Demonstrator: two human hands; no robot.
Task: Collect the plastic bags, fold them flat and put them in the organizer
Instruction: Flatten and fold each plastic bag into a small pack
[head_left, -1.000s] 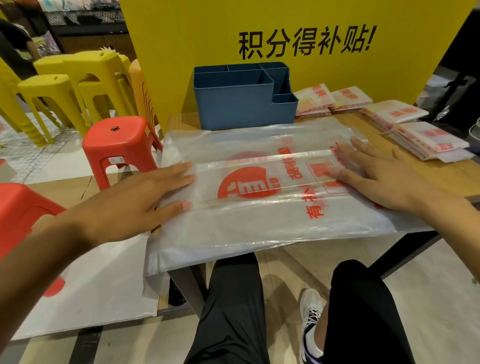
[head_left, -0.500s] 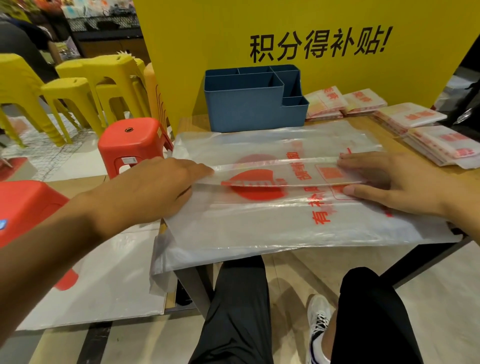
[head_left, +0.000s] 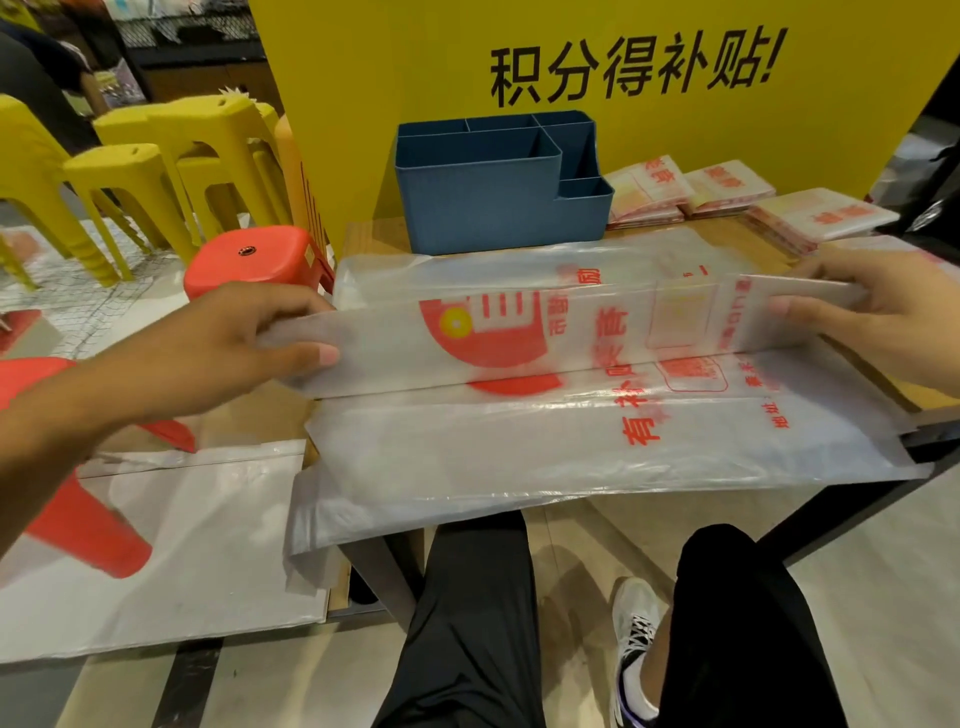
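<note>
A large translucent plastic bag (head_left: 519, 441) with red print lies across the wooden table (head_left: 363, 234), its near edge hanging over the front. A long folded strip of the bag is lifted off the rest. My left hand (head_left: 249, 338) pinches the strip's left end between thumb and fingers. My right hand (head_left: 883, 306) pinches its right end. Behind the bag stands the blue organizer (head_left: 488, 197) with several compartments, which look empty.
Several stacks of folded bags (head_left: 727, 192) lie at the table's back right. Another flat bag (head_left: 171, 545) lies on the floor at left. Red stools (head_left: 254, 260) and yellow stools (head_left: 156, 156) stand left of the table. A yellow board (head_left: 571, 67) rises behind it.
Both hands went from pressing flat on the bag to pinching a folded strip's ends and lifting it up off the bag. The camera moved closer.
</note>
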